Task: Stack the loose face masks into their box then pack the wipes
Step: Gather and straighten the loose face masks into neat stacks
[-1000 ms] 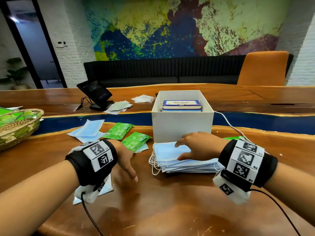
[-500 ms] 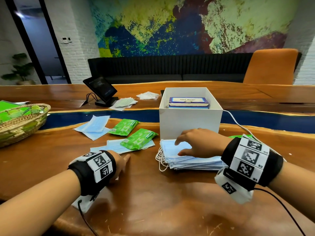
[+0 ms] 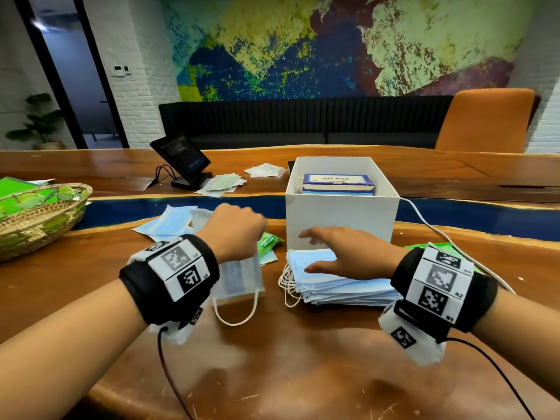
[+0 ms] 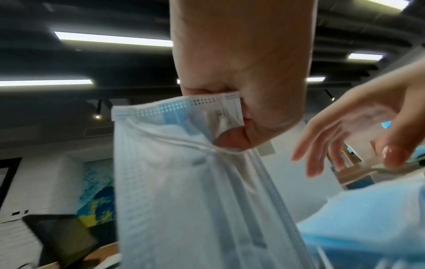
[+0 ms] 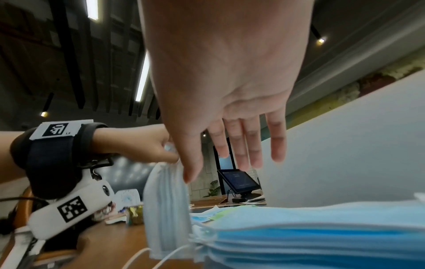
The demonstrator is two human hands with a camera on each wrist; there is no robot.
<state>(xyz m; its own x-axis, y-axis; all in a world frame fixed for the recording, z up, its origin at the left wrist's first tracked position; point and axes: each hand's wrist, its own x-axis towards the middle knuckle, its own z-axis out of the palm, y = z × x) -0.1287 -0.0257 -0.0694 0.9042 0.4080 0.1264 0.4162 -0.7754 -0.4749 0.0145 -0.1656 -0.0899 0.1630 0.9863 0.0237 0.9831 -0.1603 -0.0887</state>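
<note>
1. Since half a second ago your left hand has risen from the wooden table at lower left and now hangs a pale blue pleated face mask by its top edge, just left of centre.
2. Your left grip is a pinch: in the left wrist view the thumb and curled fingers clamp the mask's upper hem, and the mask dangles free with its white ear loop below.
3. Your right hand has its fingers spread and straight, hovering over or lightly touching the flat stack of blue face masks at centre; which of the two, I cannot tell.
4. To do this step well, I judge you should lay the hanging mask flat on the stack, edges matched and pleats running the same way, with the loop tucked to the left where the other loops lie.
5. Steady the pile with your right palm so it does not slide.
6. At upper centre, the open white square box holds a blue-and-white carton labelled FACE MASKS, lid apparently closed.
7. At the left edge, the woven wicker basket holds green packets.
8. A green wipes packet lies on the table between your hands, still unpacked, and more loose masks lie behind your left hand.
</note>
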